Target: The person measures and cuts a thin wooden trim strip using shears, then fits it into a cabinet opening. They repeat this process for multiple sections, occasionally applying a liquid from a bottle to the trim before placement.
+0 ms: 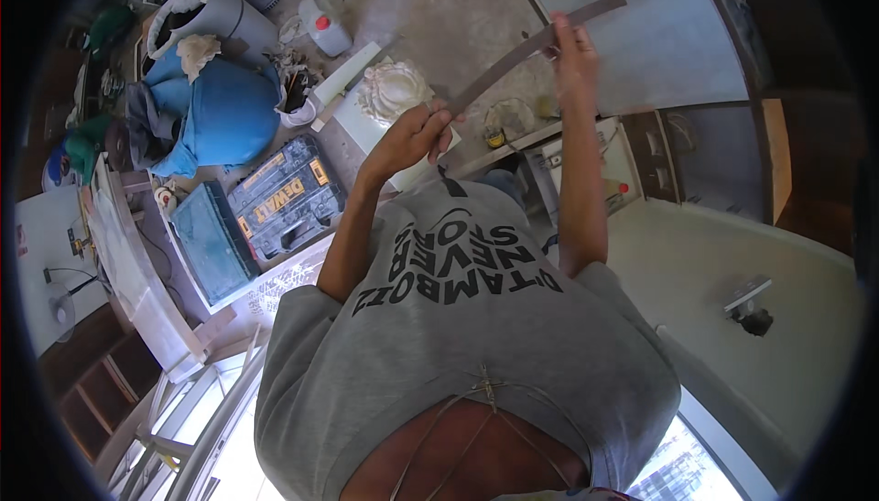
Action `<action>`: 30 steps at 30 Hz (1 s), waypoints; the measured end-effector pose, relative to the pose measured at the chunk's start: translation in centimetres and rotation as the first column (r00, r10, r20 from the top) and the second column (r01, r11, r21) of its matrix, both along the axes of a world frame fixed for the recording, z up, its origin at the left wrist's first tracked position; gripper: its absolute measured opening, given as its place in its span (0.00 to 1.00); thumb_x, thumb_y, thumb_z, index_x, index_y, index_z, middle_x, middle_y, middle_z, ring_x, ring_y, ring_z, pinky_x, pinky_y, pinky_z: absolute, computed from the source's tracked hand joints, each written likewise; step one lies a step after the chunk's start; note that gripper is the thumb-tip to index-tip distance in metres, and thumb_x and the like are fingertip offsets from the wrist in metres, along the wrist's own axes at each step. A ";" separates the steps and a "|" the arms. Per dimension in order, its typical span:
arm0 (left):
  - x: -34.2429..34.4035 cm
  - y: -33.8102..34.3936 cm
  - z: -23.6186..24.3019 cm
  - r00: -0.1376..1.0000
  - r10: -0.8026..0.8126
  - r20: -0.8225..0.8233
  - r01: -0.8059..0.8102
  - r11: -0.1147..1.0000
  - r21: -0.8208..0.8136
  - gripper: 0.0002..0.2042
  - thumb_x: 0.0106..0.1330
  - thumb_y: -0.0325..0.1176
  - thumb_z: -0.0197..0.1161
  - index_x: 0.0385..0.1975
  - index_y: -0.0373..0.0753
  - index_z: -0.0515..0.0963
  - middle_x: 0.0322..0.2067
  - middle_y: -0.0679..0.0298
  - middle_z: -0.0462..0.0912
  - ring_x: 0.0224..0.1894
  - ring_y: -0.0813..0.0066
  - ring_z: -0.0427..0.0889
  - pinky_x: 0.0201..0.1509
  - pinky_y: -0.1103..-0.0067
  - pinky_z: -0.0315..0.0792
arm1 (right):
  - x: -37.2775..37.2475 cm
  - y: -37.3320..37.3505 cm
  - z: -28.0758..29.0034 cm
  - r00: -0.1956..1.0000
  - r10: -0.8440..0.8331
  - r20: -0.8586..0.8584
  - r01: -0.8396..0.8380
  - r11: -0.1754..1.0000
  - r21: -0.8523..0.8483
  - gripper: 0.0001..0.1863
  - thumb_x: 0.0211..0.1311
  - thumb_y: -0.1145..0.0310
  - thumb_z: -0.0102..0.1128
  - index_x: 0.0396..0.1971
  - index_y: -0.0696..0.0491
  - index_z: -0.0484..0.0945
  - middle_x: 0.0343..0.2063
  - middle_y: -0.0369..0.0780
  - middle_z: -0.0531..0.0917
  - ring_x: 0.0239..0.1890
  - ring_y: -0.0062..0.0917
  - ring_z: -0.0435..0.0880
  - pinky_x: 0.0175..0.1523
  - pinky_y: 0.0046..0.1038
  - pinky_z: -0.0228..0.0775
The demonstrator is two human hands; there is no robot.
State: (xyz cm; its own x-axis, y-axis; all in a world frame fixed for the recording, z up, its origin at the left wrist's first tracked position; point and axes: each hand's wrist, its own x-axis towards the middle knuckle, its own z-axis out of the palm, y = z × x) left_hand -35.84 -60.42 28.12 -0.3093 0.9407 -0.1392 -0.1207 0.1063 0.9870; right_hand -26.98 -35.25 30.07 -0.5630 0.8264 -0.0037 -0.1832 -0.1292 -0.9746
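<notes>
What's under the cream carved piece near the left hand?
A white flat board extends from beneath the cream carved piece; the spot directly under it is covered. The left hand hides more of the board.

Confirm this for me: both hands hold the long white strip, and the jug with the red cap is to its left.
One thing is wrong: the strip is dark greyish brown, not white, as the head view shows. The left hand and right hand both hold it, and the red-capped jug is to its left.
</notes>
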 end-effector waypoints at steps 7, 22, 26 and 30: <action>-0.3 2.3 0.2 0.998 0.042 -0.036 -0.042 0.999 -0.001 0.16 0.74 0.38 0.41 0.42 0.31 0.71 0.17 0.69 0.70 0.15 0.85 0.66 0.21 0.88 0.62 | -0.2 -8.0 -4.4 0.922 0.316 0.224 -0.300 0.948 -0.103 0.18 0.61 0.56 0.59 0.40 0.56 0.79 0.29 0.33 0.80 0.30 0.15 0.75 0.38 0.19 0.69; -0.1 2.8 -1.0 0.970 0.233 -0.063 -0.239 0.964 -0.113 0.14 0.73 0.36 0.41 0.40 0.31 0.70 0.16 0.69 0.70 0.13 0.84 0.65 0.18 0.87 0.61 | 0.4 -9.2 -4.9 0.963 0.123 0.239 -0.176 0.960 0.219 0.16 0.68 0.63 0.43 0.42 0.57 0.75 0.35 0.40 0.79 0.33 0.23 0.79 0.40 0.22 0.70; 0.1 3.3 -1.0 0.974 0.210 -0.089 -0.220 0.968 -0.121 0.14 0.73 0.36 0.41 0.38 0.31 0.70 0.15 0.69 0.70 0.12 0.85 0.65 0.17 0.87 0.61 | 0.6 -9.6 -4.6 0.939 0.189 0.289 -0.272 0.919 0.285 0.15 0.67 0.63 0.44 0.43 0.55 0.75 0.31 0.39 0.80 0.31 0.22 0.80 0.40 0.24 0.71; 0.1 3.4 -0.8 0.974 0.214 -0.074 -0.222 0.969 -0.112 0.13 0.73 0.36 0.41 0.37 0.31 0.69 0.15 0.70 0.70 0.12 0.85 0.65 0.17 0.87 0.60 | 0.7 -10.1 -4.4 0.924 0.211 0.319 -0.298 0.920 0.254 0.15 0.67 0.63 0.45 0.41 0.57 0.76 0.29 0.39 0.81 0.31 0.22 0.81 0.40 0.25 0.71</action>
